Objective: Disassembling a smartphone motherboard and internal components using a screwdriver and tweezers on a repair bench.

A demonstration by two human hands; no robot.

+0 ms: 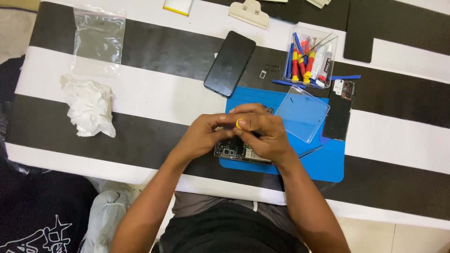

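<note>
An opened phone body [234,151] with its circuit boards exposed lies on a blue work mat [323,164], mostly covered by my hands. My left hand [202,136] reaches in from the left with its fingertips against the right hand's. My right hand [263,133] is curled over the phone and pinches a small tool with a yellow end [239,123] between thumb and fingers. The tool's tip is hidden behind the fingers.
A black phone screen [229,63] lies face down beyond the mat. A clear box of screwdrivers and glue [309,57] stands at the back, its clear lid [302,114] on the mat. A black back cover [340,110], crumpled tissue [89,105] and a plastic bag [98,40] lie around.
</note>
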